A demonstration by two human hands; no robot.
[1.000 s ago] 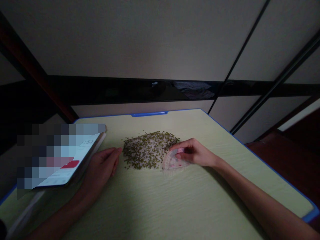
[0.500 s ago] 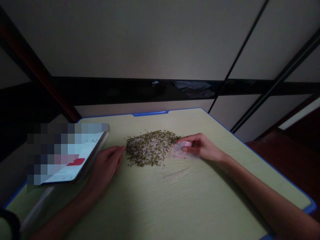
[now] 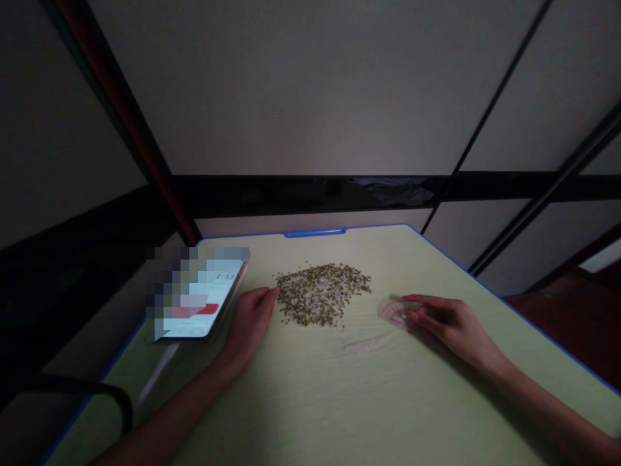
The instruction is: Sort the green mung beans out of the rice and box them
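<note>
A loose heap of small green and whitish grains [image 3: 320, 294], looking like mung beans mixed with rice, is spread over the middle of the pale table [image 3: 310, 401]. At its left edge rests my left hand [image 3: 252, 320], fingers closed together with the tips against the grains; whatever they pinch, if anything, is too small to see. My right hand [image 3: 449, 327] is to the right of the heap and apart from it. Between its thumb and fingers it grips a clear, half-round protractor [image 3: 394, 312] with pinkish markings, held low over the tabletop.
Left of my left hand, a lit tablet or large phone [image 3: 206, 301] leans at a tilt, partly pixelated, with a white cable [image 3: 160, 372] below it. A dark curved strap or cord [image 3: 121, 401] crosses the lower left. Cabinet panels [image 3: 310, 97] rise behind the table's blue edge.
My right hand has drawn the protractor away from the heap to the right. My left hand stays at the heap's left edge. The whole view has shifted, so the table appears further right.
</note>
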